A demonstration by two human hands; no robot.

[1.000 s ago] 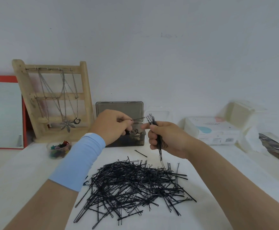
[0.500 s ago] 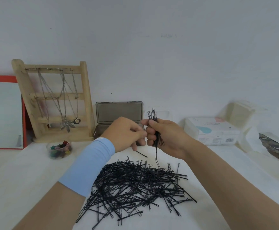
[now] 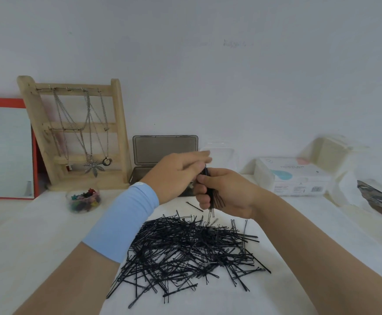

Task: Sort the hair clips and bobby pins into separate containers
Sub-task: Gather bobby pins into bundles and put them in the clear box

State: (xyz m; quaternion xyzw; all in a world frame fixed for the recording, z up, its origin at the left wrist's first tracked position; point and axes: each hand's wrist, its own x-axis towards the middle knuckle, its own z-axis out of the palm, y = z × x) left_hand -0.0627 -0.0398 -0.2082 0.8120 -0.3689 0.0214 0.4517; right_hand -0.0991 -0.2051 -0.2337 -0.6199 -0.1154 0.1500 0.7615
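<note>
Bringing my left hand [image 3: 176,176] across to meet my right hand [image 3: 226,192], I am closing the gap that stood between them a second ago. Back then the left was pinching one pin well apart from the bundle. Now its fingers are lying over the top of the bundle of bobby pins [image 3: 211,196], touching it. They are blurred, and I cannot tell whether they are still pinching anything. My right hand is curling firmly round the bundle, holding it upright with the loose ends hanging down.

I am reading this as one more pin joining the bunch (slow going, pin by pin). The pile of bobby pins [image 3: 192,248] is lying on the table [image 3: 38,235] at 6 o'clock from my hands, and it is still large, so most of the sorting is waiting. The dark case [image 3: 165,148] is standing open at 12 o'clock behind my hands. The hair clips [image 3: 85,197] are sitting in their clear bowl [image 3: 71,206] at 9 o'clock.
</note>
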